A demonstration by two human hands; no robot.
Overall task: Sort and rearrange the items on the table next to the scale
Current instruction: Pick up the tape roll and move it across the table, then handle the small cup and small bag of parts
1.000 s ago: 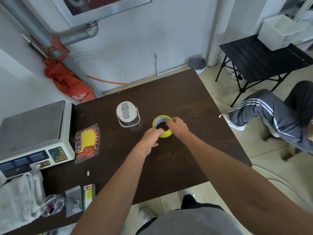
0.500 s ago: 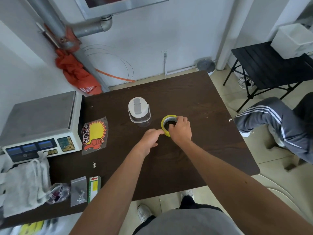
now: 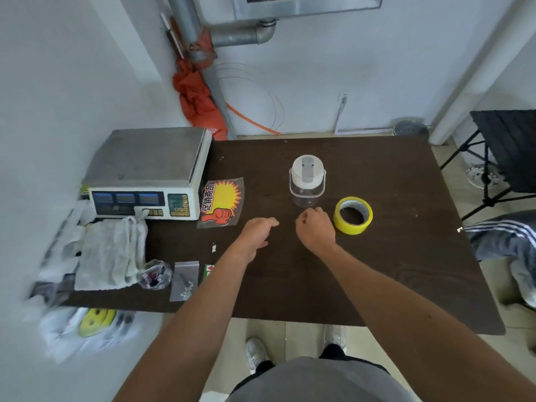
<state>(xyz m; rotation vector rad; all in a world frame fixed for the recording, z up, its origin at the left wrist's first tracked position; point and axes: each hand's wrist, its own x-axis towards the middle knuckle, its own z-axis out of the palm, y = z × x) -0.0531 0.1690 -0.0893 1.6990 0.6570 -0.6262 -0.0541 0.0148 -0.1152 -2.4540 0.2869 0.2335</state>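
A yellow tape roll lies flat on the dark brown table, right of centre. My right hand hovers just left of it with loosely curled fingers, holding nothing. My left hand hangs beside it over the table, fingers relaxed and empty. A clear jar with a white lid stands just beyond both hands. The scale sits at the table's far left, with a yellow-and-red promo sticker beside it.
A grey cloth, a small plastic bag, a clear packet of screws and a green-red card lie near the front left edge. A black folding table and a seated person's legs are to the right.
My right hand has let go of the tape roll and drawn back to its left. My left hand has moved left too. The view has swung left.
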